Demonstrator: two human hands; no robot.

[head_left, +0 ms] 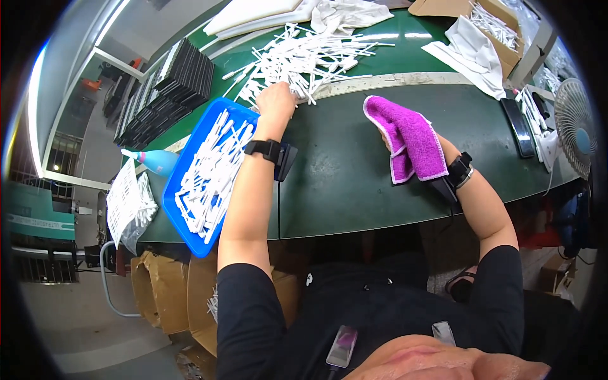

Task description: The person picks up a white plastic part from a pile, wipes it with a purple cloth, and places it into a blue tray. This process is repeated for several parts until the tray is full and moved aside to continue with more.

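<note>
Left hand [277, 101] at a heap of white sticks [310, 57], right hand [448, 151] in purple cloth [415, 142]

The left hand curls down at the heap's near edge; whether it pinches a stick, I cannot tell. Fuzzy, pale-edged cloth covers the right hand, hiding its grip. More slender sticks fill the blue tray [202, 131] beside the left forearm [242, 209].

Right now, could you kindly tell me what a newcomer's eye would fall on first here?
Probably the bright purple cloth covering most of the right hand, over the dark green table right of centre. Next might come the bright blue tray of white sticks at the table's left, beside the left forearm. Beyond it, a loose heap of white sticks spreads across the far side, with the left hand at its near edge.
</note>
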